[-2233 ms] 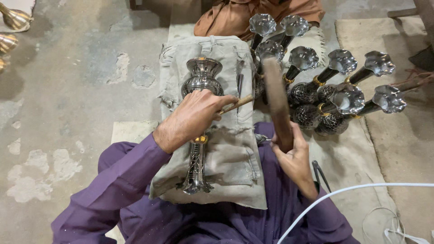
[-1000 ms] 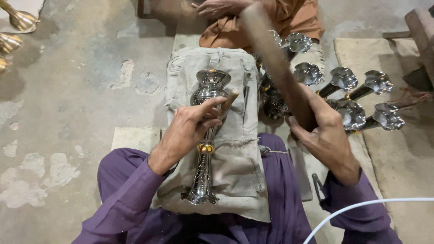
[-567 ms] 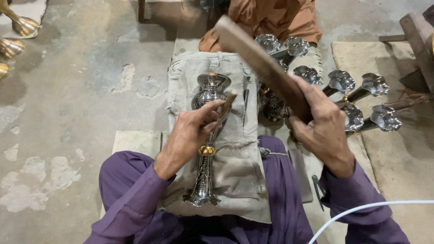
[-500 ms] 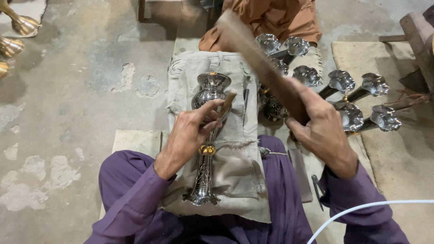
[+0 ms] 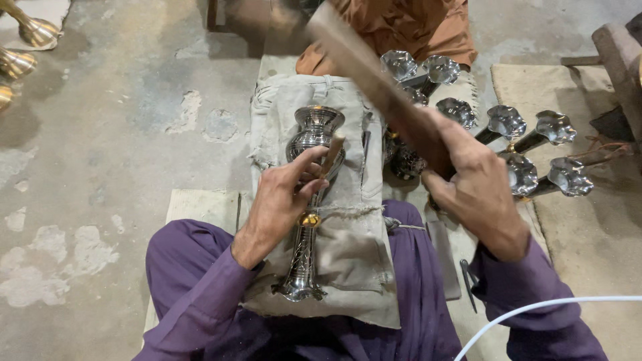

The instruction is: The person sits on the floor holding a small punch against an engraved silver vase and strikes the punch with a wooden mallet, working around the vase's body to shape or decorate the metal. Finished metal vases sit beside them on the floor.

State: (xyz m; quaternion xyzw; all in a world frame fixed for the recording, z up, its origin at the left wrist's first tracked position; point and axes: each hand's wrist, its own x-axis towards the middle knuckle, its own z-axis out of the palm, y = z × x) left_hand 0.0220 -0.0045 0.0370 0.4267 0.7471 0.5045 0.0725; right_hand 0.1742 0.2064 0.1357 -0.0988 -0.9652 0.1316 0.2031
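An engraved silver vase point(image 5: 309, 200) with a brass collar lies lengthwise on a grey cloth point(image 5: 348, 247) spread over my lap. My left hand point(image 5: 284, 197) rests on the vase's neck and pinches a short chisel point(image 5: 332, 150) against the vase's bulb. My right hand point(image 5: 471, 190) grips a brown wooden mallet point(image 5: 364, 67), raised and slanted up to the left above the vase.
Several silver vases with scalloped mouths point(image 5: 508, 134) lie piled to the right. Another person in orange clothing point(image 5: 401, 27) sits just beyond the cloth. Brass vases point(image 5: 27, 40) stand at the far left on the concrete floor. A white cable point(image 5: 535, 311) crosses the lower right.
My right hand has swung the mallet from down beside the cloth up to a raised slant. My left hand has stayed on the vase with the chisel.
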